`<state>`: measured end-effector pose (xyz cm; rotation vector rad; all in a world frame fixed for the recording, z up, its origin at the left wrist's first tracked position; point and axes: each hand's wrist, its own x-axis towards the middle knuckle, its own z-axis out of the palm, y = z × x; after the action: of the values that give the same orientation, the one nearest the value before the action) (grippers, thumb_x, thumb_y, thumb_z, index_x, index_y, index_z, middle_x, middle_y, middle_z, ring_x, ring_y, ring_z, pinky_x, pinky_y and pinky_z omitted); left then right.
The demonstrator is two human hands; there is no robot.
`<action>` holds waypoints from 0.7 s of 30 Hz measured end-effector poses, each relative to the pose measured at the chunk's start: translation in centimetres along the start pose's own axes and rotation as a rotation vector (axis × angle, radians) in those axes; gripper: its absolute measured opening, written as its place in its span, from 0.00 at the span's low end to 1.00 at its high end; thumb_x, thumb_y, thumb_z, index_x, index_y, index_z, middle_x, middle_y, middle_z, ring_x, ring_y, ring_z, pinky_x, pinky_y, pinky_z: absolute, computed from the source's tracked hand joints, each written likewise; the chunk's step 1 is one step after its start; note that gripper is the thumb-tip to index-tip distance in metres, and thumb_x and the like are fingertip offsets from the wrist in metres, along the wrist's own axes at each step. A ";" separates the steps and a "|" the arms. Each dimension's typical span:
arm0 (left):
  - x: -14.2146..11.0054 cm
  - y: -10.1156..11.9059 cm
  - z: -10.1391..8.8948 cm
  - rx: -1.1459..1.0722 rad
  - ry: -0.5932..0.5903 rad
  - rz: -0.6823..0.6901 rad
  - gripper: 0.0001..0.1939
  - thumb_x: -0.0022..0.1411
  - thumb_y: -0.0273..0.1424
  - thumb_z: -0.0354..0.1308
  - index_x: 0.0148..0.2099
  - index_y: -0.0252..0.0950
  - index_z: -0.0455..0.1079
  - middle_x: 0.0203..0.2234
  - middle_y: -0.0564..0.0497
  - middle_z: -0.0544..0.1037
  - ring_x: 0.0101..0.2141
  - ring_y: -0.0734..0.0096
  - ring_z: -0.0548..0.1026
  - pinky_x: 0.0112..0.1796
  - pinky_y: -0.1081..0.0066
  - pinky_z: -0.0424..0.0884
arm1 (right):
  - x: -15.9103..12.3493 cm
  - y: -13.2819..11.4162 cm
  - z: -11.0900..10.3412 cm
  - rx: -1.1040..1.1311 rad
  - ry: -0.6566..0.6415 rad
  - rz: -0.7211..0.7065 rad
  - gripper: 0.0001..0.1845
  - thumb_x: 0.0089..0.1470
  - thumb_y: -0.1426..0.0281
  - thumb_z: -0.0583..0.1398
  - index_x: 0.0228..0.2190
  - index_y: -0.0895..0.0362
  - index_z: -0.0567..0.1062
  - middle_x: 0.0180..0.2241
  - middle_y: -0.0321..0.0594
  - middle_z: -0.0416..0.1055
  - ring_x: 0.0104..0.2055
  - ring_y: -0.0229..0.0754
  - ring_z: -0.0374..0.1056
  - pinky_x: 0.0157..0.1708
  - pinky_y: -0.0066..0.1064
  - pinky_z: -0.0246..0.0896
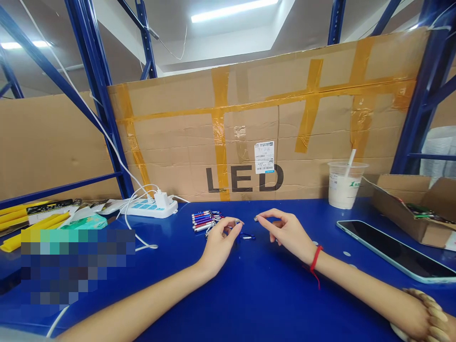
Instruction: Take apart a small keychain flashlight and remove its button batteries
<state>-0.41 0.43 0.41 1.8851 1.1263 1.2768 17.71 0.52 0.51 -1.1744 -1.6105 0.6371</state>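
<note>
Left to right, we use the pile of pen-like metallic tubes as landmark. Left of the pile we see a white power strip, plugs in. The pile lies on the blue tabletop, tubes roughly side by side; whether any are finished, we can't tell. Just right of it, partly covering its edge, the left hand is nearly closed, thumb and index pinching a small silvery piece. Near the pile's right side we spot one blue tube lying separately; contact with the hand unclear. Farther right, the right hand pinches a tiny metallic part, other fingers loosely curled. Both held bits are apart, so we judge this item underway, not done; remaining count unclear. Well right of the pile we note a drink cup, smartphone and open cardboard box.
</note>
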 end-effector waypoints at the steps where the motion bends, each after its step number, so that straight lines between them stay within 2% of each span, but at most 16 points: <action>1: 0.0 0.0 0.0 -0.013 0.015 0.004 0.11 0.58 0.36 0.52 0.37 0.35 0.71 0.27 0.52 0.71 0.29 0.70 0.67 0.31 0.73 0.63 | 0.0 0.0 0.0 -0.007 -0.005 0.001 0.20 0.47 0.54 0.59 0.32 0.58 0.76 0.15 0.35 0.66 0.14 0.33 0.60 0.11 0.21 0.53; 3: -0.1 0.1 0.1 -0.019 -0.002 0.034 0.10 0.56 0.36 0.54 0.36 0.35 0.72 0.26 0.53 0.71 0.27 0.71 0.67 0.30 0.74 0.62 | -0.1 0.0 0.0 -0.018 -0.012 0.001 0.20 0.47 0.55 0.59 0.32 0.58 0.76 0.13 0.33 0.64 0.13 0.33 0.59 0.11 0.21 0.53; 7: -0.2 -0.1 0.3 0.007 -0.108 0.069 0.09 0.54 0.36 0.57 0.34 0.35 0.73 0.25 0.53 0.72 0.25 0.73 0.65 0.27 0.75 0.62 | -0.1 0.0 0.1 -0.029 -0.013 -0.001 0.19 0.47 0.55 0.59 0.32 0.58 0.76 0.11 0.32 0.64 0.12 0.33 0.59 0.11 0.21 0.52; 17: -0.3 0.3 0.1 0.045 -0.142 0.056 0.08 0.53 0.35 0.59 0.34 0.35 0.71 0.27 0.53 0.74 0.26 0.73 0.66 0.27 0.75 0.62 | -0.1 0.2 0.0 -0.082 -0.030 -0.041 0.18 0.48 0.56 0.59 0.33 0.57 0.77 0.10 0.32 0.64 0.12 0.35 0.61 0.14 0.24 0.56; 19: -0.3 0.4 0.1 0.053 -0.143 0.056 0.08 0.53 0.34 0.59 0.34 0.35 0.72 0.28 0.53 0.74 0.26 0.73 0.66 0.27 0.75 0.62 | -0.1 0.4 0.0 -0.071 -0.033 -0.071 0.17 0.48 0.57 0.60 0.32 0.57 0.77 0.14 0.34 0.69 0.13 0.35 0.62 0.14 0.25 0.57; 21: -0.3 0.3 0.1 0.052 -0.139 0.053 0.08 0.53 0.34 0.59 0.35 0.35 0.72 0.27 0.53 0.74 0.26 0.73 0.66 0.27 0.75 0.62 | 0.0 0.6 0.0 -0.053 -0.034 -0.107 0.16 0.47 0.57 0.60 0.30 0.57 0.77 0.24 0.38 0.74 0.14 0.33 0.64 0.15 0.25 0.58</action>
<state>-0.27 0.04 0.50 2.0213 1.0524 1.1347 17.92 0.71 0.02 -1.1128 -1.7162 0.5515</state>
